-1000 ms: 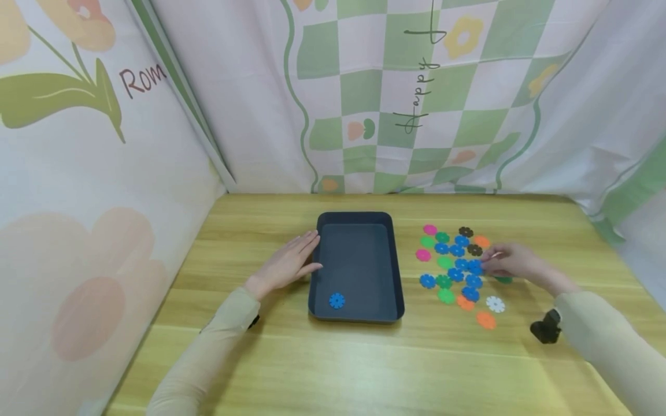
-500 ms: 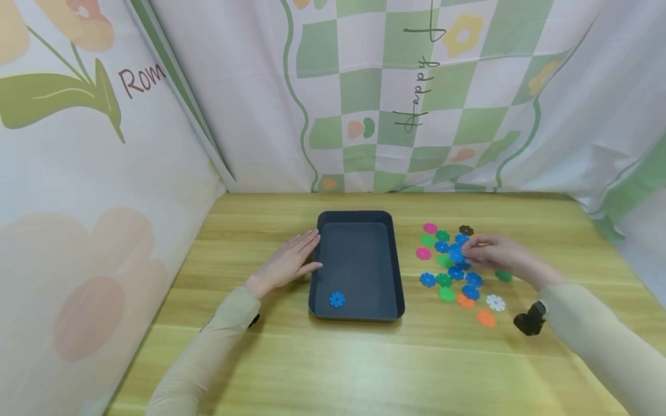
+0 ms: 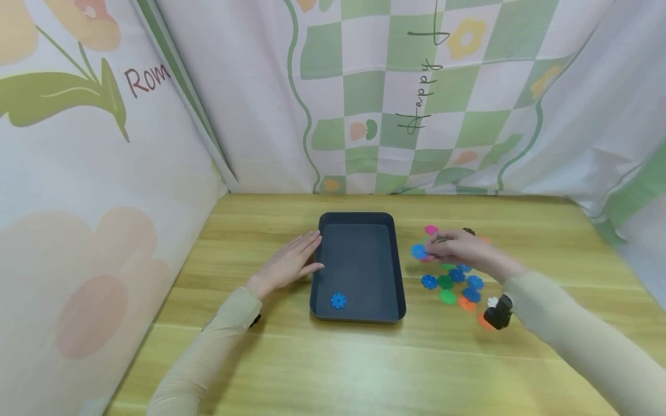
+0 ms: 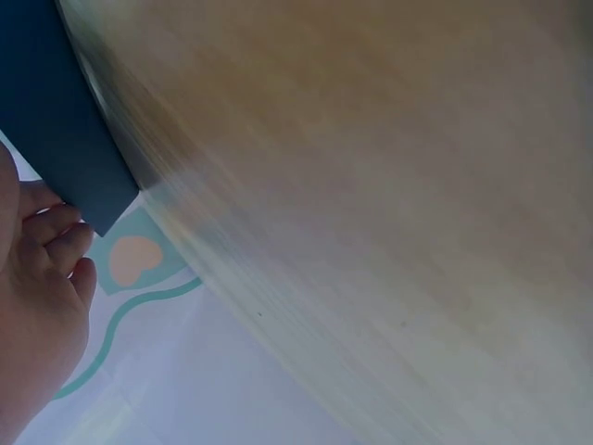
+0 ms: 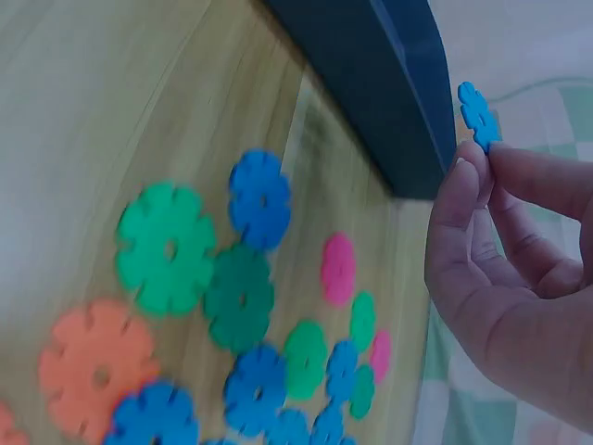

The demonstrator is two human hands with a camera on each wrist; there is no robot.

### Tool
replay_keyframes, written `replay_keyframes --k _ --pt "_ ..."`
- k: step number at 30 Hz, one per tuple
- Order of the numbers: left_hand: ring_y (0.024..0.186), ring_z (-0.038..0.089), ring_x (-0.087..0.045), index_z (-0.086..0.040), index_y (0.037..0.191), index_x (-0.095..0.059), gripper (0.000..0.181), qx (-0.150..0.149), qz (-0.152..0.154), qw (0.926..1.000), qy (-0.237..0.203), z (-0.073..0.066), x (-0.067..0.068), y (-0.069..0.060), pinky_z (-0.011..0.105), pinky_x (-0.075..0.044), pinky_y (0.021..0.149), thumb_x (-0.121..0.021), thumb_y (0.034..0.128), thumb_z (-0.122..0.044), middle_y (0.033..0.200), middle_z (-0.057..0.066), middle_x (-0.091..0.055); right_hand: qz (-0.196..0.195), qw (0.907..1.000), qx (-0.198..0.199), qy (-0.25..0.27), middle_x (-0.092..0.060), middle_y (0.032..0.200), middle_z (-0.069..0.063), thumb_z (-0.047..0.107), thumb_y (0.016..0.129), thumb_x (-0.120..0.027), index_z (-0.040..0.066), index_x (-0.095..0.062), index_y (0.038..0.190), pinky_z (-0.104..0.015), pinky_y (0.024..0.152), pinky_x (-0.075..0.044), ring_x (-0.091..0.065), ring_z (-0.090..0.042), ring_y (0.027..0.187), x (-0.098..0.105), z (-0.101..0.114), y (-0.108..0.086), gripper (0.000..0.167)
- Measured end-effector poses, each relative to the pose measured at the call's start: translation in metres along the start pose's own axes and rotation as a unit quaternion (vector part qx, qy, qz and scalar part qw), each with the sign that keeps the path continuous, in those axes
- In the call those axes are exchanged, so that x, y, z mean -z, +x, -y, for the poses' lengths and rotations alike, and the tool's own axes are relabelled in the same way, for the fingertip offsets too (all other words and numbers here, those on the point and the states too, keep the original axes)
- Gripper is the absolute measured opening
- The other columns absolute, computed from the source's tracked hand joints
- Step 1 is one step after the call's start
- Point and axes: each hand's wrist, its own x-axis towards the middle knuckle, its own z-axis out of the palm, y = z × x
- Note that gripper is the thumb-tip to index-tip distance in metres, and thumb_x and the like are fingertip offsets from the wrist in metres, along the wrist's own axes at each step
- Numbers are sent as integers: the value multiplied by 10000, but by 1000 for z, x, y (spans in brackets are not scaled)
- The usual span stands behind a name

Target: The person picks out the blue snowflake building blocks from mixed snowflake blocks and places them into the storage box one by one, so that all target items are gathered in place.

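Observation:
My right hand (image 3: 460, 248) pinches a blue snowflake disc (image 3: 418, 251) between thumb and fingertips, held above the table to the right of the tray. In the right wrist view the same blue disc (image 5: 477, 116) stands on edge between the fingertips. A dark grey rectangular tray (image 3: 394, 266) lies on the table, with one blue disc (image 3: 339, 300) flat near its front left corner. My left hand (image 3: 286, 263) rests with straight fingers against the tray's left rim. In the left wrist view its fingers (image 4: 65, 241) touch the tray wall.
Loose notched discs lie right of the tray: several blue ones, a light green disc (image 3: 447, 297), orange discs, a white one and a pink disc (image 3: 431, 230). My right hand and wrist camera (image 3: 498, 313) cover some. A printed curtain (image 3: 359, 92) hangs behind the wooden table (image 3: 354, 370).
My right hand has lifted a blue disc out of the pile and carried it left toward the tray. My left hand has stayed at the tray's left rim.

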Motion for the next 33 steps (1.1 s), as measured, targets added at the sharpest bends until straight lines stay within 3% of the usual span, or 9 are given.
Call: replay_keyframes --k 8,15,20,26,33 --pt "1522 280 -277 -24 1552 -288 718 16 57 10000 4 0 0 0 423 -256 1260 -441 1032 -495 1635 147 -265 274 9993 92 -242 -696 1033 -77 192 1010 -572 -54 -573 1212 -355 938 -590 -697 -138 946 -38 28 28 318" --pt "1526 272 -270 -33 1556 -282 717 48 76 9999 -50 1 0 0 420 -252 1262 -435 1033 -499 1640 137 -260 380 9986 49 -366 -681 873 -8 90 997 -557 -96 -603 1181 -221 806 -597 -669 -74 806 -63 43 51 266" --pt "1530 269 -259 -39 1561 -270 717 77 121 9999 -69 1 0 0 421 -249 1264 -426 1036 -502 1644 132 -249 331 9981 41 -520 -700 855 -23 84 984 -579 -99 -627 1150 -248 813 -611 -677 -78 793 -75 54 55 252" --pt "1530 273 -259 -36 1560 -274 717 105 144 9998 -83 1 1 0 426 -251 1263 -427 1036 -501 1644 135 -248 460 9985 -51 -291 -699 816 -39 51 954 -603 -112 -638 1107 -267 799 -616 -675 -89 758 -97 56 61 226" --pt "1533 269 -255 -41 1561 -276 716 141 150 9997 -99 0 1 2 421 -243 1266 -419 1037 -508 1647 129 -245 477 9978 -208 -400 -706 759 -37 38 921 -630 -83 -683 1025 -255 735 -616 -670 -82 689 -122 51 69 168"
